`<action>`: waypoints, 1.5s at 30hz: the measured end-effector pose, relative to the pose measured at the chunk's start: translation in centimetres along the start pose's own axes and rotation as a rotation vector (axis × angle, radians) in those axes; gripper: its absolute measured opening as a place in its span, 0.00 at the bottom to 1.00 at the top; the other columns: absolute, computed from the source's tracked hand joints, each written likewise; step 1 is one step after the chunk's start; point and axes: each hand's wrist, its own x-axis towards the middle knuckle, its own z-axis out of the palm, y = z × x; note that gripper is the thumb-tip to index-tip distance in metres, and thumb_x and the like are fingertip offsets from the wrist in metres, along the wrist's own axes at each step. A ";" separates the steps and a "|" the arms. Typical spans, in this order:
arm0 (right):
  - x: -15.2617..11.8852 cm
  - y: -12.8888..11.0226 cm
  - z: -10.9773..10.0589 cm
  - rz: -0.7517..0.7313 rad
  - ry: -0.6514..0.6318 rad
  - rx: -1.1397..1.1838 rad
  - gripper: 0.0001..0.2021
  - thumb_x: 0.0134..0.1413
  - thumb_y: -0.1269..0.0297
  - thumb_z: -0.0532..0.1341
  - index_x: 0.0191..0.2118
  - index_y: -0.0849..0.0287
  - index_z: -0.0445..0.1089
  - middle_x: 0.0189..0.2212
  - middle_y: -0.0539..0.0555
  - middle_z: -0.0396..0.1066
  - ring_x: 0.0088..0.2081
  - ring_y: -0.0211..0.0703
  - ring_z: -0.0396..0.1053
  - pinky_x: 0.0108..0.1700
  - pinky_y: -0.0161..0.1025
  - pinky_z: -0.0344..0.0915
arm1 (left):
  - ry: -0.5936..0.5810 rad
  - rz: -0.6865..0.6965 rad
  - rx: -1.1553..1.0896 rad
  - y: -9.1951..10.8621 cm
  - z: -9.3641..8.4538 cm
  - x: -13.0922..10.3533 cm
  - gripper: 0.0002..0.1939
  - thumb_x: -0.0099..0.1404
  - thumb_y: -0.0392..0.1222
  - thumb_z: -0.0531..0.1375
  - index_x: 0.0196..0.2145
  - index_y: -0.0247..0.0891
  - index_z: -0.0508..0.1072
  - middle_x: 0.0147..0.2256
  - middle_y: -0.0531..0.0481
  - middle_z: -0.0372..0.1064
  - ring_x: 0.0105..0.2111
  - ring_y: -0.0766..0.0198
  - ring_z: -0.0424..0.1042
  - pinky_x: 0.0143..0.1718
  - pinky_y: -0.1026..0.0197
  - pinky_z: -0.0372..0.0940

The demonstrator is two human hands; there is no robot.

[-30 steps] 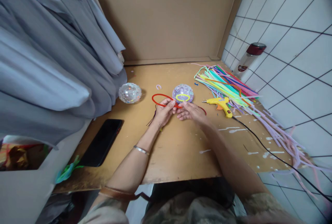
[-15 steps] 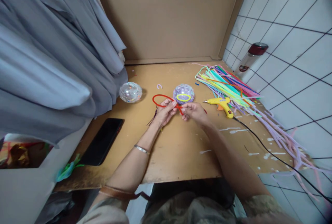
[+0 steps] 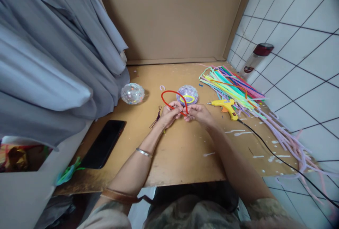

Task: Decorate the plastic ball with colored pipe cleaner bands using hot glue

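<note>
A red pipe cleaner [image 3: 169,92] is bent into a loop whose ends meet between my two hands. My left hand [image 3: 171,114] pinches it on the left side. My right hand [image 3: 197,114] grips its end close by, with the fingertips of both hands almost touching. Just behind my hands sits a clear ball with a purple tint [image 3: 188,90], with a yellow ring [image 3: 187,99] at its front. A dark thin cord [image 3: 158,115] lies beside my left hand.
Another clear ball [image 3: 132,93] is at the left, behind a black phone [image 3: 104,144]. To the right lie a yellow glue gun [image 3: 225,104] with its black cable and a heap of coloured pipe cleaners [image 3: 230,84]. A bottle [image 3: 254,61] stands by the tiles.
The red loop has swung to the right and become rounder and more upright. My hands have drawn closer together. More of the dark cord shows.
</note>
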 end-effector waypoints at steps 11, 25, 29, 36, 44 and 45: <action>1.4 1.6 0.8 -0.111 0.217 -0.073 0.15 0.40 0.53 0.68 0.26 0.57 0.67 0.17 0.45 0.69 0.16 0.32 0.66 0.18 0.28 0.64 | 0.006 0.053 0.025 0.2 0.3 1.4 0.25 0.43 0.50 0.77 0.28 0.34 0.69 0.19 0.57 0.67 0.16 0.76 0.61 0.18 0.71 0.53; 5.4 -1.1 1.3 -0.378 0.435 -0.415 0.06 0.56 0.61 0.56 0.35 0.55 0.68 0.19 0.46 0.69 0.21 0.38 0.69 0.25 0.33 0.66 | -0.004 0.192 -0.014 1.8 1.9 4.2 0.30 0.44 0.53 0.77 0.38 0.35 0.72 0.20 0.59 0.67 0.17 0.75 0.62 0.22 0.69 0.57; 5.3 -2.3 1.6 -0.418 0.362 -0.521 0.08 0.56 0.64 0.54 0.36 0.55 0.70 0.25 0.50 0.73 0.27 0.41 0.71 0.31 0.35 0.69 | 0.025 0.209 0.021 3.2 1.4 4.5 0.30 0.41 0.54 0.77 0.34 0.37 0.68 0.20 0.60 0.67 0.16 0.75 0.64 0.19 0.70 0.57; 3.4 -4.5 2.3 -0.453 0.139 -0.482 0.10 0.58 0.57 0.58 0.34 0.57 0.73 0.27 0.52 0.74 0.29 0.40 0.71 0.36 0.37 0.70 | 0.024 0.245 0.135 5.5 1.0 4.2 0.30 0.43 0.55 0.77 0.35 0.35 0.70 0.23 0.57 0.70 0.18 0.74 0.65 0.20 0.70 0.59; 2.4 -6.2 1.5 -0.322 0.098 -0.463 0.20 0.55 0.46 0.61 0.25 0.58 0.67 0.19 0.49 0.67 0.19 0.34 0.64 0.22 0.31 0.63 | -0.078 0.230 0.157 7.6 1.7 3.1 0.30 0.47 0.54 0.76 0.43 0.33 0.77 0.27 0.53 0.72 0.20 0.74 0.65 0.20 0.68 0.58; 2.1 -6.4 1.4 -0.297 0.057 -0.499 0.19 0.56 0.47 0.60 0.24 0.58 0.66 0.18 0.48 0.66 0.18 0.33 0.63 0.21 0.30 0.62 | -0.088 0.220 0.163 7.7 1.8 3.1 0.31 0.47 0.54 0.76 0.43 0.32 0.77 0.26 0.54 0.72 0.19 0.74 0.65 0.19 0.68 0.57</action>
